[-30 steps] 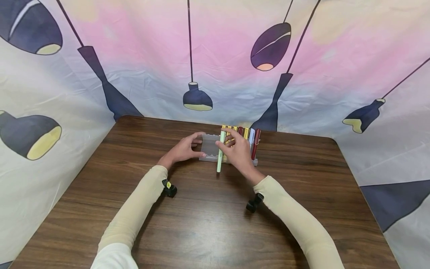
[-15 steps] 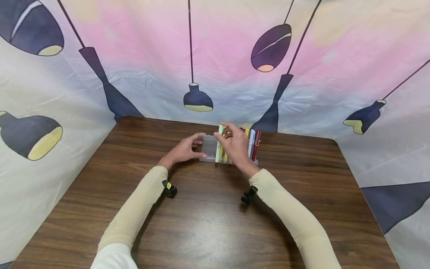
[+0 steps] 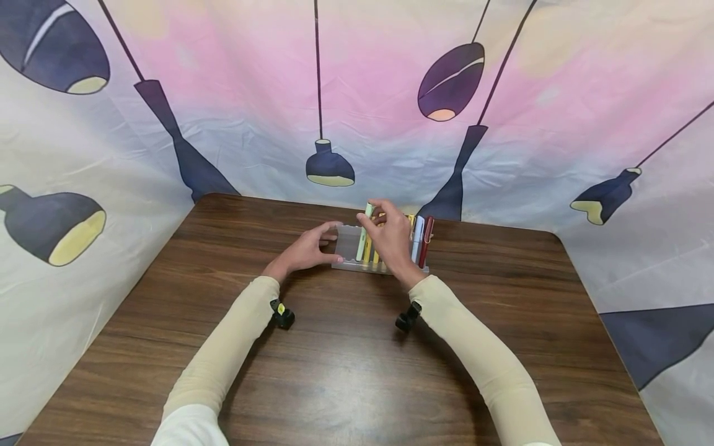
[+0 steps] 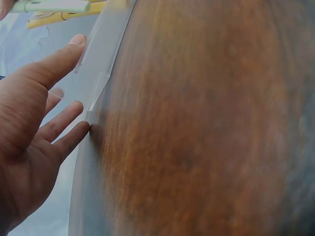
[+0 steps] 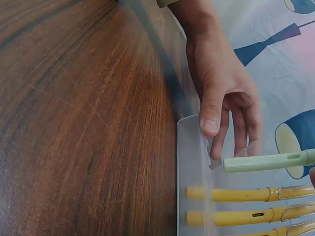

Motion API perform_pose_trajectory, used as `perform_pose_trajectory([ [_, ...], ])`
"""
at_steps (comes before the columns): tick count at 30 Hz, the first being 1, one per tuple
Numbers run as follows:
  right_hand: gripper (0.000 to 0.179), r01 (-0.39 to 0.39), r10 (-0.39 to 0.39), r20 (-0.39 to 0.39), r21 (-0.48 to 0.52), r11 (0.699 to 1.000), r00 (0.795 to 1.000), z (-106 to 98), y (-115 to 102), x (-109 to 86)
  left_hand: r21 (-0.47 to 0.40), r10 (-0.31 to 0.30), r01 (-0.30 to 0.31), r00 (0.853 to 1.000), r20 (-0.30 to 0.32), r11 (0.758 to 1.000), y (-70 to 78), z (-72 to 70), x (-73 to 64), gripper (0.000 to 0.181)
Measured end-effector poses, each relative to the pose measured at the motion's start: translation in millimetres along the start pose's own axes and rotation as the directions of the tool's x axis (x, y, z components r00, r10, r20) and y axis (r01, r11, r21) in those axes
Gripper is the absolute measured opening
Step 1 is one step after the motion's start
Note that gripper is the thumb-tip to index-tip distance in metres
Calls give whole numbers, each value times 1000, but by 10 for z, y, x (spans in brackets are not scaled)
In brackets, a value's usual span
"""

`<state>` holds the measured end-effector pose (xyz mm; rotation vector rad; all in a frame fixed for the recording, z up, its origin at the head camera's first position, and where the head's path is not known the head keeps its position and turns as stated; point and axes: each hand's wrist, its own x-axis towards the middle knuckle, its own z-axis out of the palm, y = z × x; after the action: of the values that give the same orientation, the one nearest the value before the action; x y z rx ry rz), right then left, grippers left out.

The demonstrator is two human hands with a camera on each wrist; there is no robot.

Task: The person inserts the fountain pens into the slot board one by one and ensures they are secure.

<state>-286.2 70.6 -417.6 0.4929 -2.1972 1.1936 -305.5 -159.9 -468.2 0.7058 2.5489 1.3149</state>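
In the head view, a clear pen tray stands near the table's back edge. My left hand holds its left end, thumb at the front rim and fingers toward the back. My right hand pinches a light green pen by its upper end, tilted over the tray beside the yellow pens. The right wrist view shows the green pen with its lower end apart from the front rim. In the left wrist view, the thumb of my left hand touches the tray edge.
To the right in the tray are a pale blue pen and a dark red pen. My right hand hides some of the pens between. A printed cloth hangs behind the wooden table.
My right hand has carried the green pen back, away from me. Its lower end has gone from jutting past the tray's front to behind the front rim. The left hand keeps its place.
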Motion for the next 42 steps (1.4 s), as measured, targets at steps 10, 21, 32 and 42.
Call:
perform_pose_trajectory([
  [10,35,1,-1,11,-39,999,1000,82,38,-23,7,-12,12,1000,-5,1000,-18,11,7,87],
  [21,38,22,-19,36,-66,998,999,140,96,-84,5,-19,19,1000,3,1000,-13,1,2,87],
  [32,39,30,-19,108,-107,994,994,118,115,-113,-5,-17,17,1000,4,1000,-2,1,-5,85],
  [42,43,60,-42,153,-111,992,987,65,92,-129,-12,-3,3,1000,-6,1000,-39,8,19,86],
])
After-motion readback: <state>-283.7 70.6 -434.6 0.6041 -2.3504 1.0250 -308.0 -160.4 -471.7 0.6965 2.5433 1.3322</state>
